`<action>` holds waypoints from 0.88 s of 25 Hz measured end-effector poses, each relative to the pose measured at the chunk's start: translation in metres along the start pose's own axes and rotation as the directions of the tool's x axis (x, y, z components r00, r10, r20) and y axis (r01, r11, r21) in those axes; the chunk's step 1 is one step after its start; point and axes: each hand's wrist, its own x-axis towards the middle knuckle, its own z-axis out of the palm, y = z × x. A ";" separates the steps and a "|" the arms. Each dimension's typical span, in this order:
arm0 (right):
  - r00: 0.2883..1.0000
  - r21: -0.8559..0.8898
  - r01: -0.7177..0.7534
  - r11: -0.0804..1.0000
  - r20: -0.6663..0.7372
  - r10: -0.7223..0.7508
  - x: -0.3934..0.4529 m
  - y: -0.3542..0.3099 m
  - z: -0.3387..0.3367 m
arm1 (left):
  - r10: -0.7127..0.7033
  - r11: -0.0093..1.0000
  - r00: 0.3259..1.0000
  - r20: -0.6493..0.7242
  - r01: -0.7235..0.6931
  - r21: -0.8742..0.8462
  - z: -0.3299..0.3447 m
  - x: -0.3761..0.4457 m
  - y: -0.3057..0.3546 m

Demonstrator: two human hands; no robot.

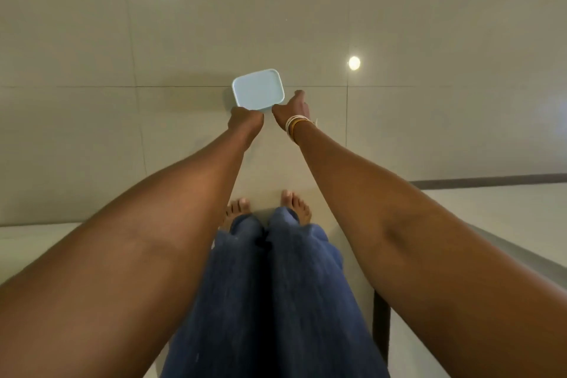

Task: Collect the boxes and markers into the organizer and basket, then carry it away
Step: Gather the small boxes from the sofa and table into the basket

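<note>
Nearest, at the bottom centre of the frame, blue trousers [270,301] hanging straight down, with two bare feet [267,209] side by side on the pale tiled floor [92,132] just above them. To the lower right, a dark post [382,319] standing beside the right forearm, with a dark strip [491,178] running along the floor's edge at mid right. From both lower corners, two bare arms stretching up toward the middle of the frame. On the right wrist, a stack of white and gold bangles [295,126].

Farther up, the left hand [247,118] at the lower left corner of a pale blue box [257,89], its fingers [242,111] curled and touching that corner; whether gripping or merely meeting it, cannot tell. Just right of it, the right hand [293,107] beside the box's lower right corner, thumb pointing toward the box's near edge and index finger stretched along its right side, open, closing on nothing.

Sitting on the floor at centre frame, the box, rounded rectangle, lid up, slightly turned, across a tile seam.

Beyond, in the upper right, a bright round reflection [354,63] on the glossy tiles.
</note>
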 end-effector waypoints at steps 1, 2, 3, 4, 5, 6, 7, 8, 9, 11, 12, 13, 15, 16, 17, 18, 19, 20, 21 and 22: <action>1.000 0.016 0.004 1.000 -0.011 -0.003 0.028 -0.001 0.008 | -0.022 0.999 1.000 -0.009 0.021 -0.046 0.005 0.029 0.000; 1.000 0.018 0.001 1.000 -0.017 -0.001 0.053 -0.003 0.013 | -0.039 0.995 0.999 -0.021 0.038 -0.088 0.009 0.055 0.000; 1.000 0.004 0.006 1.000 -0.012 -0.006 0.077 -0.004 0.019 | -0.048 0.991 0.999 -0.024 0.044 -0.129 0.012 0.079 0.001; 1.000 -0.027 0.020 0.999 -0.002 -0.020 0.096 -0.006 0.023 | -0.053 0.985 0.998 -0.020 0.049 -0.165 0.013 0.097 0.001; 0.999 -0.054 0.047 0.997 0.024 -0.046 0.112 -0.007 0.027 | -0.051 0.978 0.999 -0.004 0.049 -0.204 0.014 0.112 0.002; 0.996 -0.067 0.065 0.996 0.063 -0.061 0.119 -0.007 0.030 | -0.040 0.971 0.999 0.023 0.044 -0.235 0.014 0.120 0.002; 0.993 -0.052 0.079 0.996 0.094 -0.073 0.123 -0.006 0.031 | -0.020 0.964 0.998 0.057 0.034 -0.262 0.014 0.123 0.001; 0.991 -0.020 0.080 0.997 0.112 -0.077 0.120 -0.006 0.031 | -0.002 0.956 0.997 0.079 0.025 -0.291 0.013 0.122 0.000; 0.991 0.026 0.072 0.997 0.114 -0.074 0.113 -0.007 0.030 | 0.001 0.948 0.997 0.082 0.025 -0.318 0.009 0.116 0.000; 0.995 0.087 0.054 0.995 0.077 -0.061 0.082 -0.010 0.020 | -0.009 0.934 0.997 0.076 0.036 -0.356 -0.007 0.090 -0.002; 0.996 0.103 0.051 0.993 0.066 -0.058 0.061 -0.013 0.012 | -0.006 0.926 0.997 0.072 0.032 -0.377 -0.016 0.071 -0.004; 0.996 0.129 0.047 0.991 0.065 -0.056 0.037 -0.015 0.002 | 0.006 0.914 0.998 0.064 0.021 -0.405 -0.027 0.047 -0.006; 0.995 0.232 0.010 0.973 0.096 -0.033 -0.025 -0.023 -0.021 | 0.050 0.899 0.998 0.025 -0.034 -0.438 -0.054 -0.014 -0.012; 0.993 0.274 -0.012 0.962 0.117 -0.021 -0.059 -0.027 -0.033 | 0.076 0.891 0.997 0.025 -0.057 -0.450 -0.068 -0.049 -0.014; 0.990 0.315 -0.032 0.949 0.142 -0.014 -0.093 -0.031 -0.046 | 0.093 0.874 0.995 0.038 -0.063 -0.482 -0.081 -0.086 -0.017; 0.986 0.352 -0.051 0.935 0.169 -0.010 -0.130 -0.036 -0.059 | 0.097 0.849 0.994 0.054 -0.054 -0.525 -0.096 -0.124 -0.020; 0.980 0.386 -0.068 0.920 0.199 -0.011 -0.165 -0.040 -0.072 | 0.095 0.822 0.993 0.068 -0.039 -0.568 -0.109 -0.161 -0.022; 0.973 0.401 -0.078 0.913 0.230 -0.018 -0.206 -0.044 -0.085 | 0.095 0.797 0.992 0.082 -0.026 -0.604 -0.124 -0.203 -0.026; 0.965 0.411 -0.085 0.908 0.261 -0.028 -0.242 -0.047 -0.097 | 0.104 0.775 0.990 0.100 -0.018 -0.631 -0.136 -0.240 -0.027; 0.956 0.409 -0.093 0.908 0.290 -0.033 -0.272 -0.050 -0.108 | 0.113 0.757 0.987 0.111 -0.013 -0.654 -0.148 -0.271 -0.028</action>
